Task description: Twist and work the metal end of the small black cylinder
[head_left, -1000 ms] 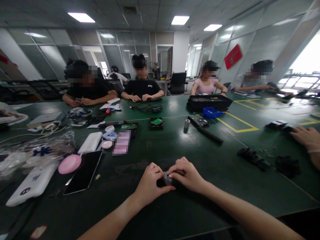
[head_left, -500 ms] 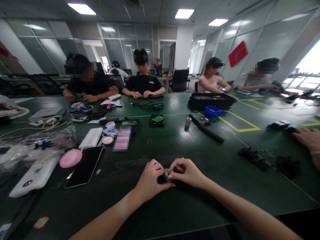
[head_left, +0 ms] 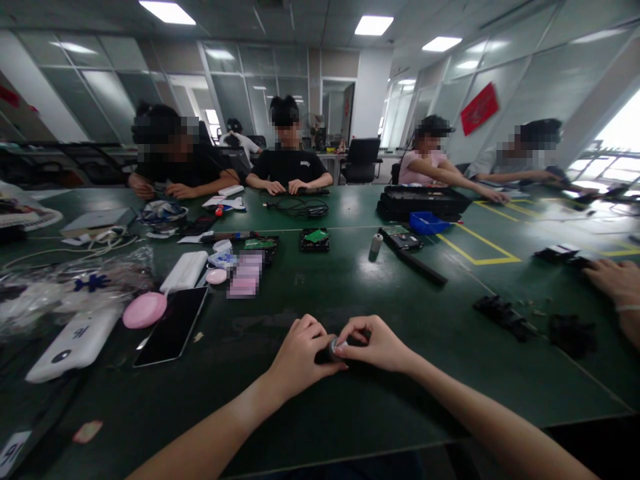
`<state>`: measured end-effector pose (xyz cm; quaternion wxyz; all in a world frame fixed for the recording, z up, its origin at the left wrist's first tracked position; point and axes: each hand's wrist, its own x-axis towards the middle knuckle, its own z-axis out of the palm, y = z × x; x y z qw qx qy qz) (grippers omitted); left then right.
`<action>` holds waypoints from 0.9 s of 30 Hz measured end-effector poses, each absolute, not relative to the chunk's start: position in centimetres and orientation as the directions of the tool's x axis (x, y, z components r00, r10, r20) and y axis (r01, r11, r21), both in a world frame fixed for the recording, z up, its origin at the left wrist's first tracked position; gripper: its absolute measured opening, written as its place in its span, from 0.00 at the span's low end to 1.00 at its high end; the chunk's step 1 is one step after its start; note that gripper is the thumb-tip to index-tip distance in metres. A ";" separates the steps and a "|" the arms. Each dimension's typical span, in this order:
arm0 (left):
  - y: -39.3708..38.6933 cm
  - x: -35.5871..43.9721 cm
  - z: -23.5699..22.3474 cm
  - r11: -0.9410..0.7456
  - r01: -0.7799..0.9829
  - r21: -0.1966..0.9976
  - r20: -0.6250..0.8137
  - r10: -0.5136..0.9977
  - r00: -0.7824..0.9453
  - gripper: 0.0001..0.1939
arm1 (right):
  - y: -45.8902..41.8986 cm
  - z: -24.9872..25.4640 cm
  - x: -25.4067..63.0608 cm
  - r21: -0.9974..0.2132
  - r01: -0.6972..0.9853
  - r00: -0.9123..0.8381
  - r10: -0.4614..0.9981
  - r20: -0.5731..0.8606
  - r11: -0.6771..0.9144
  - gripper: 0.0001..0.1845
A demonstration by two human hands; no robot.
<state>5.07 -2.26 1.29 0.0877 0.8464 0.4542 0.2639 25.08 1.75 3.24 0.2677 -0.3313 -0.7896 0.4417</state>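
Observation:
Between my hands, near the front of the green table, is a small dark cylinder [head_left: 333, 349] with a round grey metallic end. My left hand [head_left: 305, 353] is closed around its side with thumb and fingers. With thumb and forefinger pinched together, my right hand [head_left: 373, 343] grips at the cylinder's grey end. Any small part between those fingertips is too small to make out. Farther up the table stands a light grey cylinder [head_left: 376, 243], looking like a battery. Beside it lie a hard drive [head_left: 404, 239] and a black bar [head_left: 423, 267].
To my left lie a tablet [head_left: 173, 327], a pink round case [head_left: 145, 310], a white power bank [head_left: 75, 343] and plastic bags. Another hard drive [head_left: 315, 240] lies ahead. Black parts [head_left: 505, 317] and another person's hand [head_left: 617, 280] are at right. Several people sit across the table.
The cylinder's grey end has turned slightly, and my right fingertips cover more of it. My hands have hardly moved. Across the table, a person in pink has stretched an arm to the right.

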 end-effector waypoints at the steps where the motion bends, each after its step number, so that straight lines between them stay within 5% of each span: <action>1: -2.3 5.1 1.3 -0.575 0.722 0.383 0.371 0.812 0.450 0.15 | 1.8 3.4 25.2 -0.862 0.298 -0.642 0.754 0.136 0.410 0.14; 7: -2.4 5.1 1.2 -0.586 0.725 0.362 0.399 0.800 0.448 0.15 | 1.8 4.4 25.5 -0.703 0.388 -0.666 0.709 0.234 0.596 0.08; 27: -2.5 5.3 1.2 -0.562 0.728 0.392 0.377 0.820 0.430 0.15 | 1.4 3.9 25.3 -0.477 0.408 -0.672 0.610 0.421 0.779 0.09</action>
